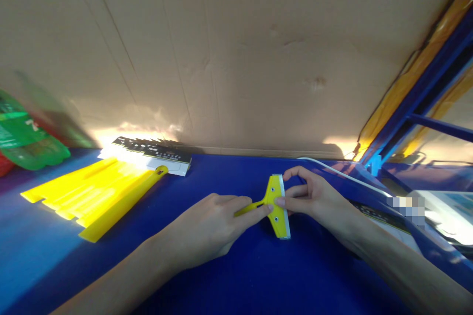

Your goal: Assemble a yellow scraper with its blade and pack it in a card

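A yellow scraper (278, 211) with a straight pale blade edge and two small metal rivets is held above the blue table. My left hand (225, 221) is closed around its handle, thumb and forefinger close to the head. From the other side, my right hand (308, 192) pinches the middle of the blade edge, the thumb on top and the other fingers curled. On the left lies a row of several yellow scrapers (121, 202), overlapping, their heads inside black-and-white card sleeves (166, 155).
A green bottle (31, 140) lies at the far left. Brown cardboard (236, 59) stands along the back of the blue table (236, 280). At right are a blue metal frame (417, 88), a white cable (343, 174), a white box (443, 206) and a black-and-white card piece (395, 231) partly behind my forearm.
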Motion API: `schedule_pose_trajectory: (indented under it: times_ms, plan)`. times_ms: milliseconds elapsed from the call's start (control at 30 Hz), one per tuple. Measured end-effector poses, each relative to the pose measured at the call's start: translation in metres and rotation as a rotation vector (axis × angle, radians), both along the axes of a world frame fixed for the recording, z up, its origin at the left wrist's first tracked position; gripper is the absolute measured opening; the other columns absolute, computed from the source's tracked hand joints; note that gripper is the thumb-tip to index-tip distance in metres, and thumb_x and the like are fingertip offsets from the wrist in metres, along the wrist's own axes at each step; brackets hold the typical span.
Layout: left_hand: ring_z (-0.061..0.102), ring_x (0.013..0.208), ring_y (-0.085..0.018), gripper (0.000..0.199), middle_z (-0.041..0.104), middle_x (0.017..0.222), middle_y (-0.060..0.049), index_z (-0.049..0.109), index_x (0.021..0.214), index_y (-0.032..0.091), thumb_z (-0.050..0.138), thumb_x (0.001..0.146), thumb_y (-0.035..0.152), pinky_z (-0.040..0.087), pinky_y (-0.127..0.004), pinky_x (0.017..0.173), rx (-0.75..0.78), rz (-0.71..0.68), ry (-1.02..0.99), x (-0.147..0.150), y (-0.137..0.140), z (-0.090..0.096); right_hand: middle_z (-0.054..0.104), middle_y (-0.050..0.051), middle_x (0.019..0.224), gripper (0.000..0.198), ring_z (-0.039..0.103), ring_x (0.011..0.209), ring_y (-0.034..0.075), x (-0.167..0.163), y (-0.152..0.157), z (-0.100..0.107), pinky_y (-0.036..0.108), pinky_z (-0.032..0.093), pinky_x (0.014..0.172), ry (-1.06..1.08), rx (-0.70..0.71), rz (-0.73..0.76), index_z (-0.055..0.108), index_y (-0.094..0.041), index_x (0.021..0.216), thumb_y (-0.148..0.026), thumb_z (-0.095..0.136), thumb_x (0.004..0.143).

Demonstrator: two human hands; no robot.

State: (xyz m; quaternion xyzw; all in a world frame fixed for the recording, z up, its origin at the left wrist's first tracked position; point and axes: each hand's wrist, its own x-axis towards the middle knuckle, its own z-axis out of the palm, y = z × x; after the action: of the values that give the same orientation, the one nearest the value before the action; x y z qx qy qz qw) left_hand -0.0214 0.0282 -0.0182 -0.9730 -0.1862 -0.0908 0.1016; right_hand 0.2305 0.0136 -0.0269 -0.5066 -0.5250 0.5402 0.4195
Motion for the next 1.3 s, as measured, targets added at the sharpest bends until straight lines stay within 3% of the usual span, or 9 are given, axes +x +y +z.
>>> schedule_pose_trajectory:
  times_ms: [67,133,267,333,433,633,833,1133,1300]
  plan:
    - [0.072,0.074,-0.021,0.059,0.068,0.121,-0.009,0.045,0.150,0.028,0.051,0.095,0.008,0.061,-0.034,0.058,0.017,0.035,0.043,0.001,0.000,0.003,0.077,-0.003,0.066,0.068,0.073,0.063,0.020,-0.001,0.000,-0.003,0.032,0.055,0.065,0.006,0.004,-0.021,0.047,-0.026,0.102,-0.044,0.094,0.058]
    - [0.074,0.078,-0.021,0.068,0.056,0.146,-0.010,0.047,0.148,0.037,0.053,0.089,0.004,0.061,-0.032,0.055,0.018,0.039,0.074,0.001,0.000,0.006,0.075,-0.004,0.063,0.068,0.072,0.060,0.018,-0.002,0.001,-0.005,0.030,0.053,0.063,0.015,0.008,-0.037,0.047,-0.026,0.101,-0.043,0.095,0.057]
    - [0.072,0.106,-0.023,0.087,0.030,0.170,-0.004,0.045,0.149,0.042,0.051,0.078,-0.007,0.065,-0.032,0.075,-0.067,-0.053,0.046,0.000,0.001,0.007,0.072,-0.006,0.060,0.068,0.069,0.058,0.017,-0.001,0.001,-0.004,0.028,0.050,0.062,0.015,0.012,-0.038,0.047,-0.026,0.101,-0.044,0.095,0.056]
    - [0.069,0.113,-0.021,0.089,0.028,0.171,-0.003,0.044,0.151,0.039,0.050,0.077,-0.009,0.063,-0.031,0.085,-0.117,-0.074,0.020,-0.001,0.001,0.006,0.072,-0.006,0.060,0.069,0.068,0.058,0.017,0.000,0.000,-0.003,0.028,0.049,0.061,-0.002,0.013,-0.037,0.047,-0.026,0.102,-0.045,0.095,0.056]
    - [0.070,0.111,-0.021,0.083,0.033,0.170,-0.003,0.045,0.152,0.037,0.051,0.081,-0.007,0.063,-0.032,0.090,-0.170,-0.068,0.006,0.000,0.000,0.007,0.073,-0.006,0.062,0.069,0.067,0.059,0.016,0.001,-0.001,-0.002,0.027,0.047,0.062,-0.005,0.005,-0.021,0.047,-0.026,0.102,-0.044,0.095,0.057]
    - [0.071,0.108,-0.021,0.085,0.029,0.172,-0.003,0.045,0.152,0.039,0.052,0.081,-0.007,0.063,-0.031,0.085,-0.190,-0.062,0.003,0.000,-0.003,0.010,0.072,-0.006,0.062,0.068,0.066,0.058,0.016,0.001,-0.002,0.000,0.027,0.046,0.060,-0.026,0.015,0.004,0.046,-0.026,0.103,-0.044,0.094,0.058]
    - [0.072,0.109,-0.021,0.078,0.021,0.174,-0.002,0.054,0.144,0.037,0.052,0.079,-0.008,0.064,-0.033,0.086,-0.224,-0.086,0.014,0.002,-0.003,0.008,0.070,-0.007,0.061,0.070,0.066,0.058,0.016,0.003,-0.003,0.002,0.027,0.047,0.060,-0.022,-0.004,0.016,0.045,-0.026,0.104,-0.043,0.095,0.058]
    - [0.075,0.104,-0.026,0.083,0.021,0.174,-0.006,0.045,0.151,0.037,0.048,0.079,-0.005,0.066,-0.038,0.077,-0.171,-0.044,0.065,0.007,-0.005,0.012,0.071,-0.007,0.062,0.068,0.066,0.059,0.016,0.002,-0.005,0.005,0.026,0.042,0.057,-0.048,0.026,-0.014,0.047,-0.027,0.108,-0.044,0.092,0.061]
    - [0.071,0.114,-0.024,0.081,0.020,0.174,-0.003,0.050,0.147,0.038,0.052,0.079,-0.006,0.064,-0.032,0.084,-0.204,-0.066,0.010,0.005,-0.004,0.009,0.069,-0.007,0.061,0.067,0.064,0.057,0.016,0.003,-0.006,0.005,0.028,0.044,0.058,-0.043,0.040,-0.009,0.047,-0.027,0.106,-0.044,0.092,0.060]
